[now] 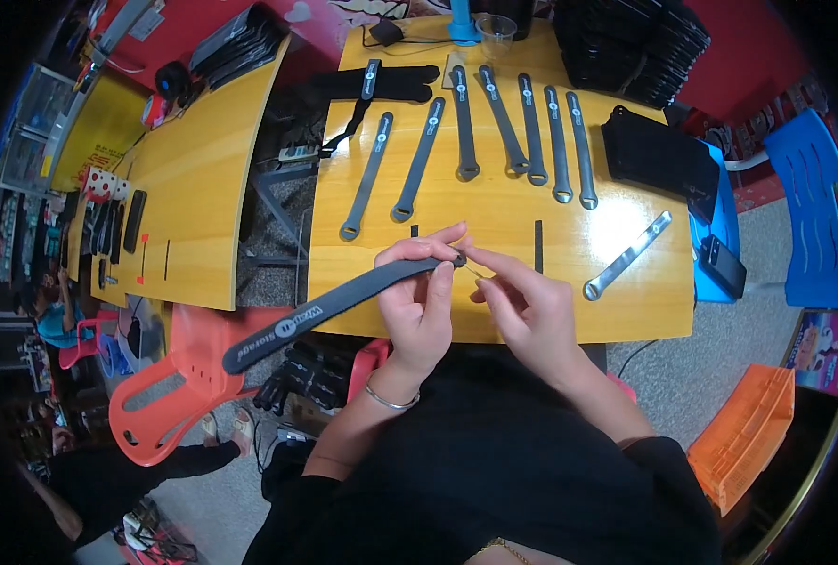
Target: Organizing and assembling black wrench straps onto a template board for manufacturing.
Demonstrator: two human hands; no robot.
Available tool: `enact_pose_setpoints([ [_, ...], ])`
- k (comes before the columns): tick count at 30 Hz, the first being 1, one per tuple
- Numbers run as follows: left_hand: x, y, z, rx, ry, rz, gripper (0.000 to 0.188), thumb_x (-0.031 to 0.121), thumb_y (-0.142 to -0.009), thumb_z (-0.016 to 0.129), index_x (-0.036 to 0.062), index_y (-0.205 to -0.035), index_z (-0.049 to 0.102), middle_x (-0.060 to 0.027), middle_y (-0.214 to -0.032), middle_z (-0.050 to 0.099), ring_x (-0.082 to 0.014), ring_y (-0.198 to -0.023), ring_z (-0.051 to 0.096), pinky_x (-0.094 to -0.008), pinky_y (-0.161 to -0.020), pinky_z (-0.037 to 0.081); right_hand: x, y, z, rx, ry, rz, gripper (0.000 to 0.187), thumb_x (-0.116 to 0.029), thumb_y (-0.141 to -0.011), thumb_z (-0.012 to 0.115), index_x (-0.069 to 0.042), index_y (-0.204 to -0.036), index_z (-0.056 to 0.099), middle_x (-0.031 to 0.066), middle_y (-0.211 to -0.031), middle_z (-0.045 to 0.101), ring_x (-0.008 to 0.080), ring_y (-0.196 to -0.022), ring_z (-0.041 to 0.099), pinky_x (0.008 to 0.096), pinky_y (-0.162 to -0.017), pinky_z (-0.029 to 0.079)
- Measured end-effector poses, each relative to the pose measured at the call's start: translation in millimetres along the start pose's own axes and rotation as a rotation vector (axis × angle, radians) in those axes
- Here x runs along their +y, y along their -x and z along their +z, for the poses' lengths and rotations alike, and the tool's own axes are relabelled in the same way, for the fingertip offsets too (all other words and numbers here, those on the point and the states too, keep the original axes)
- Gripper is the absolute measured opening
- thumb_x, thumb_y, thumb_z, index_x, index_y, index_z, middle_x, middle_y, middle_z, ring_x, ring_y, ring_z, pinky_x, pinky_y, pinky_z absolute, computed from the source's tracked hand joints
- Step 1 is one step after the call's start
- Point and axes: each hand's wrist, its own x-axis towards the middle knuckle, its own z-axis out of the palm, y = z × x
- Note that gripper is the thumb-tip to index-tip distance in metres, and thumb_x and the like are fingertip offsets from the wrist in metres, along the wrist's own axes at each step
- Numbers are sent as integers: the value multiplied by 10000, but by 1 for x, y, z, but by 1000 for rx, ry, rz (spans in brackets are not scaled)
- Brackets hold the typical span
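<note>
Strap trails left of fingers, far end pinched by left hand. Seven straps lie beyond fingers, finished or not unclear. Right hand, fingers closed on thin sliver at pinched end; job there seemingly unfinished. Lone strap right of fingers.

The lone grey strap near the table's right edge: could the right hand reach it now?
Probably yes: nothing visible lies between the lone grey strap and the right hand, though its fingers are busy beside the held strap.
</note>
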Motion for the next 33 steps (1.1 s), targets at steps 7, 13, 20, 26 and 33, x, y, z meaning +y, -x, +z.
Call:
enact_pose_setpoints([
  [7,3,0,7,8,-47,51,270,-74,-901,415,15,-1147,346,-149,-1097,496,-345,-1225,436,-434,-992,427,11,-1,11,18,43,-45,287,5,-797,608,-44,-1078,637,154,-824,667,199,-637,661,285,-562,506],
  [13,2,-7,9,77,34,-29,215,-47,-913,383,24,-1115,396,-140,-1134,481,-334,-1248,413,-472,-983,435,26,-5,14,163,243,-292,318,7,-735,636,-79,-1040,659,94,-651,610,203,-544,595,292,-497,461],
  [20,0,-10,12,197,147,-191,234,-20,-917,428,11,-1145,468,-137,-1196,480,-260,-1214,458,-393,-966,454,25,-13,9,188,458,-417,333,-17,-730,638,-114,-1047,662,50,-626,586,178,-530,577,295,-473,443],
  [26,1,-4,9,341,213,-433,324,-41,-887,514,-32,-1210,483,-132,-1165,540,-182,-1028,562,-303,-898,493,24,-16,5,188,489,-446,306,8,-720,640,-97,-1005,680,68,-604,574,181,-516,570,284,-459,433],
  [33,4,-5,5,313,278,-460,356,-47,-871,546,-38,-1220,473,-125,-1052,580,-173,-970,590,-303,-889,501,26,-10,8,177,301,-265,147,-50,-821,605,-44,-967,628,81,-714,633,183,-640,631,267,-536,483],
])
